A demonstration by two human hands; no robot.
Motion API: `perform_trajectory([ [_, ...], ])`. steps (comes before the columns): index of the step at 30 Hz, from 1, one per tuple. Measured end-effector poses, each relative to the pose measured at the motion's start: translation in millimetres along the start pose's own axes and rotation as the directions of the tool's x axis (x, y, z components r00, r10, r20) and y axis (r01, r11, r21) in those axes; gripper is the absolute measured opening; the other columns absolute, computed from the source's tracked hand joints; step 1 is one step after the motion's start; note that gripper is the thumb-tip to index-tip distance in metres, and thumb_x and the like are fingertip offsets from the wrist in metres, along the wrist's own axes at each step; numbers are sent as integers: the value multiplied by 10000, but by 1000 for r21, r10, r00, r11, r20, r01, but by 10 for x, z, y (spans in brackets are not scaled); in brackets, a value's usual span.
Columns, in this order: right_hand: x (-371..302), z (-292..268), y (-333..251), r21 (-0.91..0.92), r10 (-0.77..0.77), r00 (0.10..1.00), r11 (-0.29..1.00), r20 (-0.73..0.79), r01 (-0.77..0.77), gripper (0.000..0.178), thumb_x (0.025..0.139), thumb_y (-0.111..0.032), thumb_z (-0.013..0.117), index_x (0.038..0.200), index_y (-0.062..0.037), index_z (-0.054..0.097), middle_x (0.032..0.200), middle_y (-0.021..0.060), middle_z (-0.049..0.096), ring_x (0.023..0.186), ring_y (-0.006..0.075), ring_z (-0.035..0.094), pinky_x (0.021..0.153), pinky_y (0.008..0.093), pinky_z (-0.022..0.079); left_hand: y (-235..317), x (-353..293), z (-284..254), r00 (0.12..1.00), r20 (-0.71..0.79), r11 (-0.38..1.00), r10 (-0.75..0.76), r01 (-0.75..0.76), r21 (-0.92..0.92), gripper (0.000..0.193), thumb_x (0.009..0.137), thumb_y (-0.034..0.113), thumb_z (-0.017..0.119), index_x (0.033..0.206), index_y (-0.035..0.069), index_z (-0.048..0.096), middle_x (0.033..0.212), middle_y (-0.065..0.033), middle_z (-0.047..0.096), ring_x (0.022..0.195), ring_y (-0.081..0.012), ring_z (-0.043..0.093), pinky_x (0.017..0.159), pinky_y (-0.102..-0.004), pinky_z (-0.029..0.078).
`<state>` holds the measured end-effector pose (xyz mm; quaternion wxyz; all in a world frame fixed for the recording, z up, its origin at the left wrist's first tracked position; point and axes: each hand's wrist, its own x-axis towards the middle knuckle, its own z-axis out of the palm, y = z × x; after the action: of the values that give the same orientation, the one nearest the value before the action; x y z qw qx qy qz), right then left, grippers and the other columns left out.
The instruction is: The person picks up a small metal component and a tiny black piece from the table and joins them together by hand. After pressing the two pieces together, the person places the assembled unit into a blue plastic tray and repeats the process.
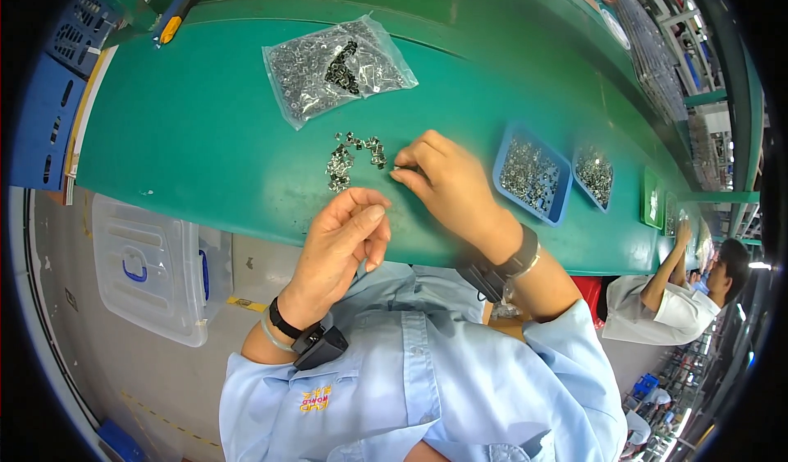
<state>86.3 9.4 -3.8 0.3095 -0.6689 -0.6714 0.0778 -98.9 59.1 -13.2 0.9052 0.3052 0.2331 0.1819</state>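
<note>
A small pile of shiny metal parts (351, 157) lies on the green bench (197, 142). My right hand (447, 184) rests on the bench just right of the pile, fingertips pinched together at its edge; whether a part sits between them is hidden. My left hand (345, 240) hovers at the bench's near edge below the pile, fingers curled, thumb against the forefinger, apparently pinching a tiny part that I cannot make out. Both wrists wear dark bands.
A clear bag of metal parts (336, 68) lies beyond the pile. Two blue trays of parts (532, 174) (594, 176) sit to the right. A clear lidded plastic box (152, 269) stands on the floor at left. Another person (681, 298) works at the far right.
</note>
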Motion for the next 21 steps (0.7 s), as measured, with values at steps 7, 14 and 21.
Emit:
perform_trajectory([
  [7, -209, -317, -143, 159, -92, 990, 981, -106, 108, 244, 675, -12, 725, 900, -51, 637, 835, 83, 609, 746, 247, 585, 615, 343, 473, -19, 166, 196, 1000, -28, 999, -5, 6, 39, 196, 936, 200, 533, 1044, 37, 532, 734, -39, 553, 525, -88, 478, 448, -214, 363],
  [14, -434, -460, -90, 196, -43, 981, 977, -190, 81, 263, 678, -17, 724, 929, -64, 658, 832, 69, 604, 754, 246, 575, 635, 335, 462, -171, 277, 361, 992, 107, 992, -65, 75, -97, 187, 932, 201, 542, 1032, 43, 554, 683, -38, 557, 508, -92, 475, 440, -213, 353],
  [21, -589, -605, 21, 152, -29, 980, 987, -198, 60, 261, 689, -34, 720, 940, -76, 663, 839, 54, 605, 776, 241, 571, 655, 337, 456, -203, 305, 578, 994, 87, 997, -63, 59, 46, 172, 925, 187, 554, 1024, 46, 557, 704, -46, 578, 514, -87, 485, 438, -206, 352],
])
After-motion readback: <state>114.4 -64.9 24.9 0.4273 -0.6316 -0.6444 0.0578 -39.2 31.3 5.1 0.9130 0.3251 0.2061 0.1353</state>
